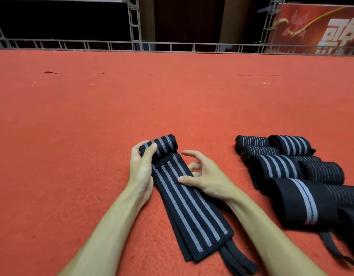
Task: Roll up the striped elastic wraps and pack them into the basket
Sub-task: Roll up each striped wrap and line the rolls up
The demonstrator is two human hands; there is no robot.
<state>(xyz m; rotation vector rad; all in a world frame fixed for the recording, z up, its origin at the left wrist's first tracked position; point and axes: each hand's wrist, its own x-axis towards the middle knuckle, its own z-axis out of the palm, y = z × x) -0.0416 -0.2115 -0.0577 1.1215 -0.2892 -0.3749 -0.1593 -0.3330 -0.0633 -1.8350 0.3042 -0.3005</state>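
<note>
A black elastic wrap with grey stripes [189,208] lies on the red carpet in front of me, its far end wound into a small roll [164,145]. My left hand [141,166] grips the left end of that roll, thumb on top. My right hand [202,176] hovers over the flat part just below the roll, its thumb touching the stripes and its fingers loosely curled. Black straps trail from the wrap's near end. No basket is in view.
A pile of several rolled striped wraps [287,166] sits on the carpet to the right, with loose black straps near the right edge. The red carpet [92,116] stretches far ahead to a metal truss rail [172,45] and a red banner [319,26].
</note>
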